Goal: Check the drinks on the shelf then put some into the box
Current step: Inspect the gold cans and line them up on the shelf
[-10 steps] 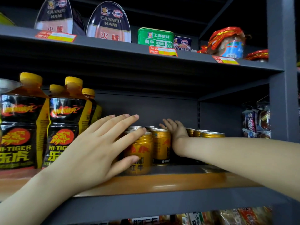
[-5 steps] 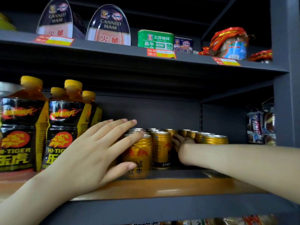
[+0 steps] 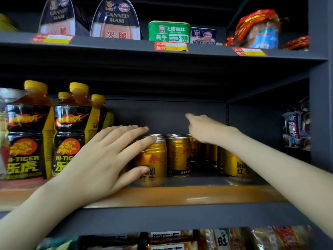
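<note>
Beside HI-TIGER bottles (image 3: 28,141), left hand (image 3: 100,159) touches Red Bull can (image 3: 155,159).

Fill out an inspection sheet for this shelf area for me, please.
Surface: grey shelf with an orange-brown front strip, stocked.
Job's things: gold cans upright in rows at the middle; bottles with yellow caps upright at the left; box not in view.
Clutter: nothing seen.
Hands: left hand lies with straight fingers on the front left can, thumb against its side; right hand is above the cans, blurred, holding nothing that shows.
Cables: nothing seen.
Surroundings: ham tins, a green tin and price tags on the shelf above; packets on the shelf below.
</note>
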A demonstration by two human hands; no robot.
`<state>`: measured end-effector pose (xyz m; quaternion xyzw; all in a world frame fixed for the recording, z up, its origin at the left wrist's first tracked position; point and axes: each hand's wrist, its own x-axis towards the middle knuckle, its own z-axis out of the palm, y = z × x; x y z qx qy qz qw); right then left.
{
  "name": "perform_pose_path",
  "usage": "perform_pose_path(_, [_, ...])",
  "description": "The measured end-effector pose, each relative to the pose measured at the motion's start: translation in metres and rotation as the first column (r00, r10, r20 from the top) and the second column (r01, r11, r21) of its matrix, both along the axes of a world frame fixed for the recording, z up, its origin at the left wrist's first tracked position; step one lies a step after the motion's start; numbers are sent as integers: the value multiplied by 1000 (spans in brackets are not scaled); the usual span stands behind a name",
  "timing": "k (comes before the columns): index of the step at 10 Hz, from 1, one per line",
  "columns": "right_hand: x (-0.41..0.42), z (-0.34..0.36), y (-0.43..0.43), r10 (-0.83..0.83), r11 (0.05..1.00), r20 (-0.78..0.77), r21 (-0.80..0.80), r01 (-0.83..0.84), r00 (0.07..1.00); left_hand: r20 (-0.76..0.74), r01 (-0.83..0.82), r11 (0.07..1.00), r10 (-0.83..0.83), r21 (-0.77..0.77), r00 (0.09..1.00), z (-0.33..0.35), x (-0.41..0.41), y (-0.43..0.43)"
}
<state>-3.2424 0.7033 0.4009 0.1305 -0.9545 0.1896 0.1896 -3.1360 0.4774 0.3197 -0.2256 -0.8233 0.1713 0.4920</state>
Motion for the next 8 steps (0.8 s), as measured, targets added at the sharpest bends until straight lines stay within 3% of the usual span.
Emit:
perform_pose_path(1, [7, -14, 0, 185, 975, 88, -140, -172, 979, -46, -22, 998, 20, -53, 999, 2, 8, 5])
perform_pose_path(2, [7, -25, -4, 273, 948, 213, -227, -224, 938, -63, -41, 997, 37, -72, 997, 4, 13, 8])
perform_pose_path(3, [10, -28, 0, 317, 936, 216, -231, -267, 924, -68, -74, 994, 68, -80, 995, 5, 15, 9])
perform_pose_path(4, [22, -35, 3, 281, 946, 81, -189, -262, 956, -64, -101, 991, 95, -90, 993, 5, 16, 10])
perform_pose_path(5, [44, -38, 7, 281, 938, -171, -161, -308, 944, -80, -91, 995, 87, -38, 993, 2, 23, 13])
perform_pose_path(7, [112, -60, 27, 255, 913, -639, -87, -399, 725, -194, 150, 955, -101, 256, 976, -19, 39, 43])
perform_pose_path(8, [168, -97, 34, 326, 877, -759, 20, -481, 563, -192, 346, 853, -292, 391, 937, -45, 63, 75])
